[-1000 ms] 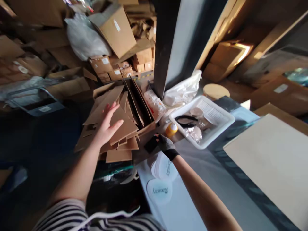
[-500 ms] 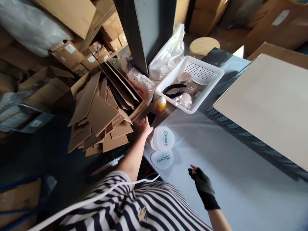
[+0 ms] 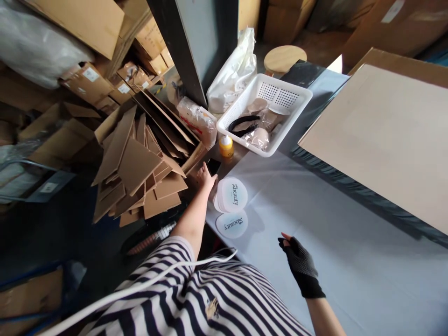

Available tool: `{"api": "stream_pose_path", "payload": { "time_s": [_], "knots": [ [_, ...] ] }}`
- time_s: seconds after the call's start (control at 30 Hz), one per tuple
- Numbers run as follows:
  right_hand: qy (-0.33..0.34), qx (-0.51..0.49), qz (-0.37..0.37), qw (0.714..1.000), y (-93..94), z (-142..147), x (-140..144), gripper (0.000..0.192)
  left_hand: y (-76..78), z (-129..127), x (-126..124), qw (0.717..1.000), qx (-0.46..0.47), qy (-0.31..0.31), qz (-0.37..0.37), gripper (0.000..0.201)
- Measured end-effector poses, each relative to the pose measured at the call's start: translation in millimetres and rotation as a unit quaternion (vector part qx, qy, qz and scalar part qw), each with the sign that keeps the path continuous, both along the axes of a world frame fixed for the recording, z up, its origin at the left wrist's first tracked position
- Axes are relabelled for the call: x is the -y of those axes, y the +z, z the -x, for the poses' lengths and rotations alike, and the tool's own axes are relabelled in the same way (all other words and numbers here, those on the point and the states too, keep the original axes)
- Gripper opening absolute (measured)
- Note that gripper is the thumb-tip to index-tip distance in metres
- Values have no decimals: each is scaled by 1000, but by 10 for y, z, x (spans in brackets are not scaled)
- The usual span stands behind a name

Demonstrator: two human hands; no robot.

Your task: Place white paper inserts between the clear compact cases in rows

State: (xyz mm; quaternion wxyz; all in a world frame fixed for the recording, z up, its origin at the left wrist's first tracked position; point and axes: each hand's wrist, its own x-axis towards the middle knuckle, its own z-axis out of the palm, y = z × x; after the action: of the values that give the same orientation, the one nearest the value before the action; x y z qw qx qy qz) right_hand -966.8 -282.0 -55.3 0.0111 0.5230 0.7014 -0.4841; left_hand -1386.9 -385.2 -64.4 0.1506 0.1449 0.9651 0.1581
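My bare left hand (image 3: pixel 206 178) reaches out to the table's left corner, thumb and a finger spread apart, with nothing visible in it. Just beyond it lies a flat black object (image 3: pixel 213 165), perhaps a phone; whether I touch it is hidden. Beside that hand sits a stack of round white "beauty" cards (image 3: pixel 233 195), with another round card (image 3: pixel 231 225) nearer to me. Over the grey tabletop, my right hand (image 3: pixel 301 263) wears a black fingerless glove. Its fingers are loosely bent and hold nothing I can see.
A white basket (image 3: pixel 303 100) holds a black band and plastic-wrapped items. Before it stands a yellow bottle (image 3: pixel 226 146). Cardboard pieces (image 3: pixel 140 163) jut from a box at left. A large flat board (image 3: pixel 381 135) lies at right. A white cable (image 3: pixel 147 279) crosses my body.
The view has shifted slightly, so the table things sit further left and higher. My left hand stays by the black object, its fingers a little differently spread. My right hand has moved slightly right.
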Motion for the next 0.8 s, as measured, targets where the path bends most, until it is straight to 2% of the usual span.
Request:
{"api": "stream_pose_path", "payload": {
  "time_s": [0.1,0.2,0.33,0.43,0.5,0.53,0.63,0.7,0.8],
  "knots": [
    [4,0,23,1000,-22,-41,44,54,49,-109,62,995,-21,0,-93,84],
    [30,20,27,999,-29,-54,86,54,149,-470,230,981,-39,-50,-182,62],
    [65,44,31,996,-63,-57,101,51,246,-1146,604,969,10,-135,-204,32],
    [65,28,96,993,-119,-22,89,52,221,-1503,906,959,71,-190,-198,15],
    [67,17,156,985,-144,63,85,54,161,-1618,1081,955,104,-209,-183,17],
    [79,22,163,983,-148,134,87,53,122,-1646,1154,955,115,-211,-172,19],
    [160,73,80,981,-138,448,117,50,-11,-1666,1304,961,129,-207,-128,21],
    [203,89,32,975,-134,704,155,54,-94,-1668,1346,966,129,-205,-92,36],
    [218,81,30,972,-158,1050,216,60,-178,-1690,1334,967,133,-213,-41,69]
  ]
}}
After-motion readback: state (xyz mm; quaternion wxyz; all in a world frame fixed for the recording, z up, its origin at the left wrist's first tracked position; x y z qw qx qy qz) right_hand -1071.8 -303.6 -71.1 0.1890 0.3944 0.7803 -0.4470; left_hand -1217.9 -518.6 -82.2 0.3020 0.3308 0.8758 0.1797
